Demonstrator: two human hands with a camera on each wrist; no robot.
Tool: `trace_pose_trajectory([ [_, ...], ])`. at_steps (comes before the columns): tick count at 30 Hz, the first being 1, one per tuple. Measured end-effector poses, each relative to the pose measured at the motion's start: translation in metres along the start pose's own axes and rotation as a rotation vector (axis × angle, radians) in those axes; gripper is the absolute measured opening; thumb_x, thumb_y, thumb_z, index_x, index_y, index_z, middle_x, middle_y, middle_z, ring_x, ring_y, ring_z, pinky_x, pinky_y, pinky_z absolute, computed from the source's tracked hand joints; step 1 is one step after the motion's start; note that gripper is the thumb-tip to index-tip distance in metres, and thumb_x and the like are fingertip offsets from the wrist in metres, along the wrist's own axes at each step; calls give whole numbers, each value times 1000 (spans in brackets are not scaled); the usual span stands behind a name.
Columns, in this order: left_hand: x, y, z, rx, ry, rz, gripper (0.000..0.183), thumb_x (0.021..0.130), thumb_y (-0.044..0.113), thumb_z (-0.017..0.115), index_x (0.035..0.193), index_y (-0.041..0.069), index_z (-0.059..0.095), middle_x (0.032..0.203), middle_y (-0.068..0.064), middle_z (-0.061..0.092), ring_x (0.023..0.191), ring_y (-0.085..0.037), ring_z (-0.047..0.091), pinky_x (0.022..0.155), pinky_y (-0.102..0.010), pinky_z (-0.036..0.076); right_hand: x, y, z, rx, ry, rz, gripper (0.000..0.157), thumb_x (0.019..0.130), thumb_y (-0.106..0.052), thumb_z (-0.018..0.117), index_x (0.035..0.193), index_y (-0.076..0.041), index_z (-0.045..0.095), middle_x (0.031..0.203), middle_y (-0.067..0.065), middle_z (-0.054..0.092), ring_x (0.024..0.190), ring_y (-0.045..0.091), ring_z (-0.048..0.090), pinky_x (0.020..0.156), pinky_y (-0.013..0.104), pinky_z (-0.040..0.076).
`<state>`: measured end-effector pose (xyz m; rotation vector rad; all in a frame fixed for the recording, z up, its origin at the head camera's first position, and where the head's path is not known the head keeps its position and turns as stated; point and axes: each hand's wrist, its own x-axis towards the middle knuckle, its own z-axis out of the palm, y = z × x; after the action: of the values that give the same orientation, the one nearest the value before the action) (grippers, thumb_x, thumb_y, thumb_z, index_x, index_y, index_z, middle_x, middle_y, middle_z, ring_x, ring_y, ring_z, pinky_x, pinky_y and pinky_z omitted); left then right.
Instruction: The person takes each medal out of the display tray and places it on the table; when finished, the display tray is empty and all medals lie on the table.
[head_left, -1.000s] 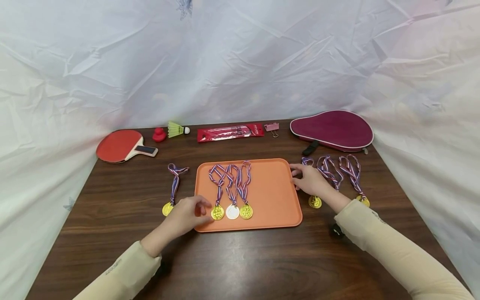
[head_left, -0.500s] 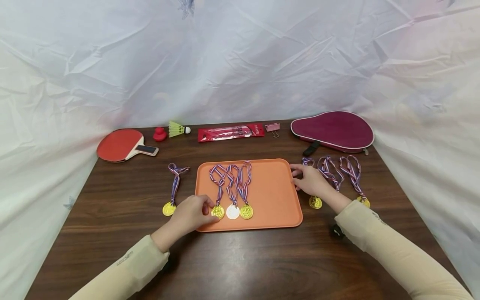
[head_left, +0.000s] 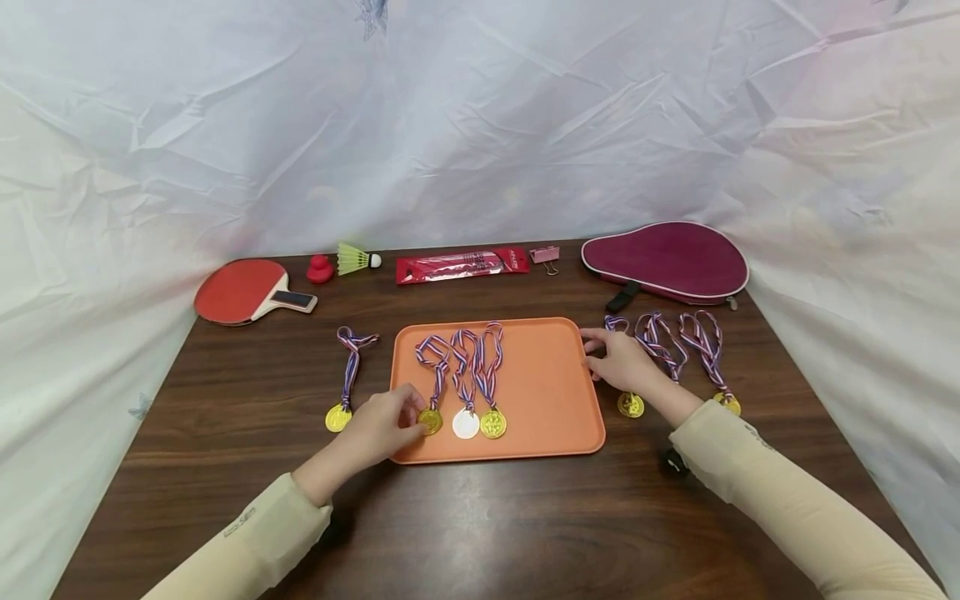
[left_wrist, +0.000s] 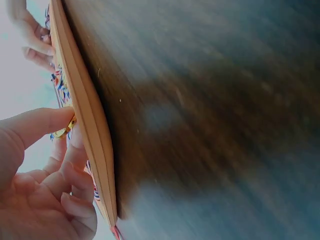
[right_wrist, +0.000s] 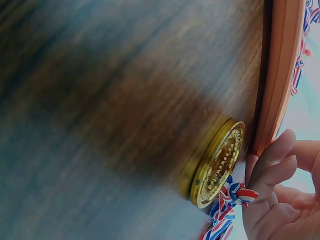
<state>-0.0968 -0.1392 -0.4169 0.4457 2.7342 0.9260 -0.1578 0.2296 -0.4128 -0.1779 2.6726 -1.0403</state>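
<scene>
My left hand (head_left: pixel 381 425) pinches a gold medal (head_left: pixel 431 421) between thumb and finger at the left of an orange tray (head_left: pixel 543 375). In the left wrist view the medal (left_wrist: pixel 63 132) is tilted, close to the tray's rim. A silver medal (head_left: pixel 466 423) and another gold medal (head_left: pixel 492 422) lie beside it, their striped ribbons stretched toward the tray's back. With curled fingers, my right hand (head_left: pixel 624 362) grips the tray's right rim. Just under that wrist, a gold medal (right_wrist: pixel 220 162) lies on the table outside the tray.
One gold medal (head_left: pixel 338 417) lies left of the tray; more ribboned medals (head_left: pixel 726 402) lie right of it. Along the back are a table tennis paddle (head_left: pixel 238 292), a red rubber duck (head_left: pixel 319 269), a shuttlecock (head_left: pixel 356 259), a red packet (head_left: pixel 461 265), a binder clip (head_left: pixel 545 257) and a paddle case (head_left: pixel 667 260).
My left hand reached right to the leftmost gold medal on the tray, took hold of it and shifted it slightly left, its ribbon following. My right hand has stayed at the rim.
</scene>
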Motion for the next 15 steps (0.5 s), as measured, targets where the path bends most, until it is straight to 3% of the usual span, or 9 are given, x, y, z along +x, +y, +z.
trace_pose_trajectory([
  [8,-3,-2,-11,-54,34,37,21,76,14,71,91,13,57,69,5,52,59,-11,47,52,-25,42,0,-1,0,-1,-3,1,49,86,-7,57,132,-3,41,103,14,57,61,15,59,52,31,44],
  [15,-5,-2,-31,-68,97,100,21,78,12,70,95,13,56,73,5,55,59,-13,46,50,-25,39,0,0,0,-1,0,-4,49,85,-6,57,132,-2,41,102,14,57,61,16,59,51,31,44],
])
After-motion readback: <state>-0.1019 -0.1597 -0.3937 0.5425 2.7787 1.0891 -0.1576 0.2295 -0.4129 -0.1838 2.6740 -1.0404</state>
